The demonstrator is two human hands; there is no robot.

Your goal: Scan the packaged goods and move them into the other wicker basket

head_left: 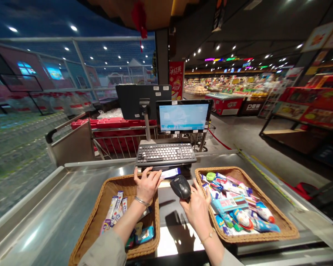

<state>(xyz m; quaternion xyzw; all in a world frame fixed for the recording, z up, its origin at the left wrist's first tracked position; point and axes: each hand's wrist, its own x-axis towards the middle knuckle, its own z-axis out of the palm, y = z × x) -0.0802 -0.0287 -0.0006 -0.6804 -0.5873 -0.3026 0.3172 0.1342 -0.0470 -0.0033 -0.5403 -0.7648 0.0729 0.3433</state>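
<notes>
My left hand (147, 184) is closed on one end of a slim white and purple candy stick pack (170, 173), held above the right rim of the left wicker basket (100, 195). In that basket lie several similar stick packs (117, 207) and a blue packet (145, 235), partly hidden by my forearm. My right hand (195, 207) grips a black handheld barcode scanner (180, 187), its head close to the pack. Beside that hand stands the right wicker basket (287, 231), heaped with small colourful sweets packets (230, 202).
Behind my hands sit a black keyboard (166, 153) and a lit screen (183, 116), with a second monitor (137, 101) turned away. The metal counter (52, 218) has raised edges. Beyond it are a metal cart (116, 144) and a shelf of red boxes (308, 107).
</notes>
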